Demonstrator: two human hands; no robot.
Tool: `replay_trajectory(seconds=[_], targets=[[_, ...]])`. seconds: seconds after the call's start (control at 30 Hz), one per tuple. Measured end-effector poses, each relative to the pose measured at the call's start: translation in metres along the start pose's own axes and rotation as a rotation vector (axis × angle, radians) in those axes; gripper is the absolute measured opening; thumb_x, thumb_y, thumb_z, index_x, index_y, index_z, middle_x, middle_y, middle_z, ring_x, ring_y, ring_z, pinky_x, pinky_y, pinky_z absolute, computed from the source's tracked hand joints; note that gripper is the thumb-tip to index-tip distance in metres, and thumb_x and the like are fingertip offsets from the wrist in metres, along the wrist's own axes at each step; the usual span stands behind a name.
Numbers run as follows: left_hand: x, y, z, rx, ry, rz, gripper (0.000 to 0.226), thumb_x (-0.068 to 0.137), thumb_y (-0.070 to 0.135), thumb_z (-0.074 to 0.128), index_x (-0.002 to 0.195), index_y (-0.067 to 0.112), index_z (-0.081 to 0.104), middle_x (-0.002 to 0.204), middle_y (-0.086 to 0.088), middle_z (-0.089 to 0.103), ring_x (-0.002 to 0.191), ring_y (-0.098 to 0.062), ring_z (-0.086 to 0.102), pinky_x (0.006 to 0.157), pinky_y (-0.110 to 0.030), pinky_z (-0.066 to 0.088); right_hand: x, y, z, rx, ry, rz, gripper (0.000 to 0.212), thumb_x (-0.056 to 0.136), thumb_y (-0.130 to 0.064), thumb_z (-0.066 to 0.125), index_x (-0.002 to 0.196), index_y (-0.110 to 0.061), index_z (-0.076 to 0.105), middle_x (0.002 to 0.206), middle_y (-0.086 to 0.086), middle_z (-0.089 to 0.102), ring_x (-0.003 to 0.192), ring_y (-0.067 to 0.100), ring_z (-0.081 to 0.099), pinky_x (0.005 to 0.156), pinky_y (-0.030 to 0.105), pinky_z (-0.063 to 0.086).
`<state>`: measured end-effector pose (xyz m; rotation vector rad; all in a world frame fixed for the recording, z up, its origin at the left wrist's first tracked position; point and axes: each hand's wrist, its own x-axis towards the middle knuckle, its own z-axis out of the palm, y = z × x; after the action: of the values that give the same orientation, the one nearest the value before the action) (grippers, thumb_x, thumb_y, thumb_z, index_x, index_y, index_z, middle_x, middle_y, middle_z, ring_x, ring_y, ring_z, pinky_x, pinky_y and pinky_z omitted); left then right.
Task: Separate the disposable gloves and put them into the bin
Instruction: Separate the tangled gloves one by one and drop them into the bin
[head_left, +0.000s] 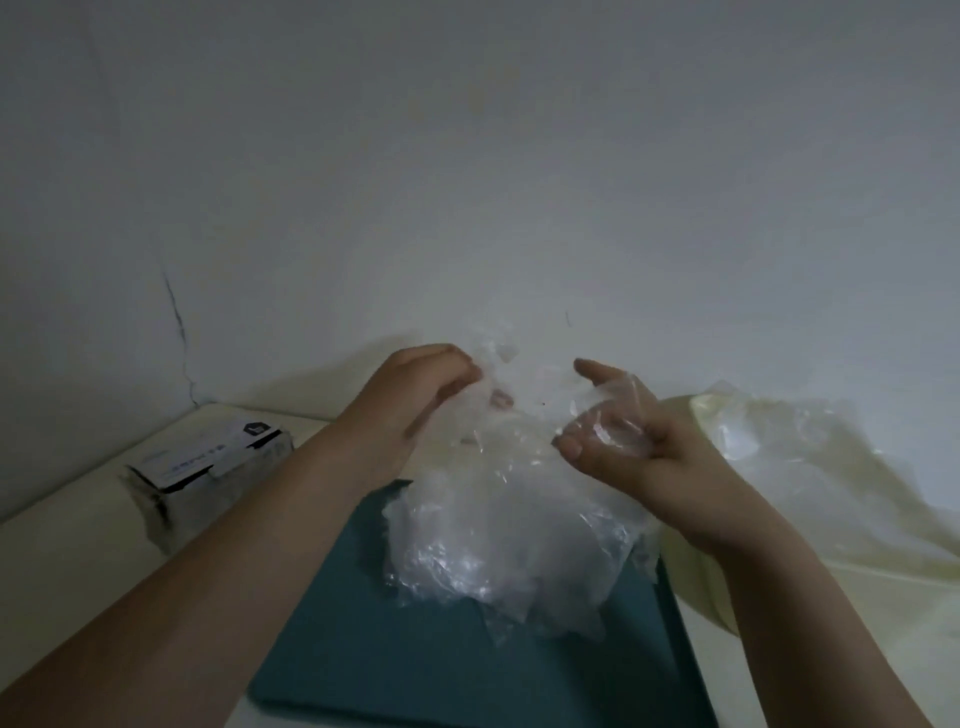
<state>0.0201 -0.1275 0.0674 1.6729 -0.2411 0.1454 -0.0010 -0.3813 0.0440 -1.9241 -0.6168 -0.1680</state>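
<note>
Two bare hands hold a crumpled wad of clear gloves (498, 545) above a teal mat (363, 654) on a pale table (72, 551). The wad's lower folds hang down toward the mat. The left hand (415, 400) has its fingers curled, pinching the film at the top of the wad. The right hand (623, 452) is turned palm up, index finger stretched out and the other fingers bent around a fold of film lying in the palm.

A small box (208, 462) sits to the left, and a loose cream bag (810, 467) lies to the right. No bin shows plainly, and whether the bag lines one cannot be told.

The risk lies in the film itself. The thin sheets appear to cling together, so a pull from either hand is likely to bring several gloves away at once. A sharp tug could tear one. The hanging part is held only by the layers above it, so it could slip loose and drop onto the mat or off the table's edge. In this dim light, single layers are hard to pick out.
</note>
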Motion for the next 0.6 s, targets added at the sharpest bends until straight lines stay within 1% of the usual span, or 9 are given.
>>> replay_trajectory(seconds=[0.07,0.13,0.2,0.23,0.3,0.4,0.43,0.5,0.6], targets=[[-0.004,-0.004,0.003,-0.069,-0.101,-0.05,0.016,0.087,0.026,0.082,0.086,0.014,0.073,0.076,0.005,0.073,0.073,-0.003,0.07,0.07,-0.012,0.05,-0.003,-0.009,-0.002,0.15,0.04,0.033,0.024,0.081,-0.038,0.079,0.095,-0.018,0.082,0.15,-0.026,0.051,0.136,0.006,0.054,0.11,0.038,0.042],[-0.01,-0.013,0.005,-0.27,-0.193,-0.131,0.014,0.075,0.026,0.09,0.076,0.017,0.079,0.082,-0.001,0.074,0.076,-0.015,0.072,0.071,-0.023,0.057,-0.009,-0.013,-0.001,0.397,-0.045,0.115,0.023,0.082,-0.021,0.083,0.103,-0.011,0.083,0.133,-0.003,0.071,0.12,0.022,0.069,0.103,0.044,0.052],[-0.023,-0.016,0.007,-0.372,-0.286,-0.135,0.003,0.081,0.01,0.081,0.083,0.01,0.079,0.092,-0.012,0.074,0.083,-0.023,0.073,0.072,-0.029,0.059,-0.013,-0.013,0.003,0.585,-0.149,0.213,0.022,0.078,-0.014,0.086,0.099,-0.006,0.082,0.106,0.016,0.078,0.096,0.034,0.075,0.086,0.043,0.06],[-0.028,-0.018,0.006,-0.369,-0.315,-0.136,0.006,0.084,0.005,0.079,0.089,0.008,0.077,0.096,-0.014,0.072,0.087,-0.026,0.071,0.075,-0.032,0.058,-0.012,-0.01,0.005,0.633,-0.178,0.238,0.029,0.075,-0.017,0.087,0.098,-0.002,0.081,0.1,0.02,0.076,0.091,0.035,0.074,0.081,0.041,0.062],[-0.037,-0.019,0.007,-0.371,-0.37,-0.158,0.017,0.082,0.008,0.08,0.098,0.005,0.073,0.1,-0.016,0.069,0.091,-0.028,0.066,0.084,-0.036,0.054,-0.012,-0.007,0.009,0.693,-0.19,0.274,0.046,0.07,-0.022,0.093,0.103,0.006,0.076,0.099,0.024,0.074,0.089,0.036,0.073,0.081,0.04,0.062],[-0.043,-0.017,0.014,-0.381,-0.448,-0.246,0.036,0.078,0.017,0.085,0.107,0.0,0.073,0.102,-0.019,0.068,0.092,-0.031,0.066,0.09,-0.044,0.052,-0.012,-0.006,0.016,0.776,-0.164,0.305,0.026,0.08,-0.013,0.08,0.099,0.003,0.077,0.097,0.021,0.075,0.087,0.033,0.074,0.08,0.039,0.062],[-0.046,-0.014,0.018,-0.353,-0.456,-0.276,0.029,0.084,0.018,0.08,0.108,0.002,0.075,0.103,-0.017,0.07,0.091,-0.03,0.067,0.089,-0.043,0.054,-0.013,-0.007,0.019,0.783,-0.155,0.304,0.022,0.084,-0.011,0.077,0.099,0.004,0.077,0.097,0.021,0.074,0.087,0.033,0.074,0.08,0.039,0.062],[-0.053,-0.013,0.026,-0.302,-0.464,-0.329,0.015,0.096,0.017,0.067,0.099,0.009,0.079,0.094,-0.011,0.071,0.079,-0.025,0.069,0.075,-0.038,0.057,-0.016,-0.009,0.023,0.764,-0.092,0.29,0.027,0.087,-0.009,0.078,0.104,0.011,0.073,0.097,0.023,0.073,0.087,0.035,0.073,0.082,0.042,0.062],[-0.058,-0.012,0.031,-0.325,-0.38,-0.407,0.018,0.097,0.015,0.064,0.088,0.01,0.079,0.086,-0.009,0.07,0.07,-0.021,0.067,0.064,-0.034,0.059,-0.021,-0.014,0.025,0.716,0.076,0.284,0.037,0.085,-0.01,0.077,0.106,0.019,0.067,0.096,0.028,0.071,0.086,0.038,0.071,0.08,0.044,0.061]])
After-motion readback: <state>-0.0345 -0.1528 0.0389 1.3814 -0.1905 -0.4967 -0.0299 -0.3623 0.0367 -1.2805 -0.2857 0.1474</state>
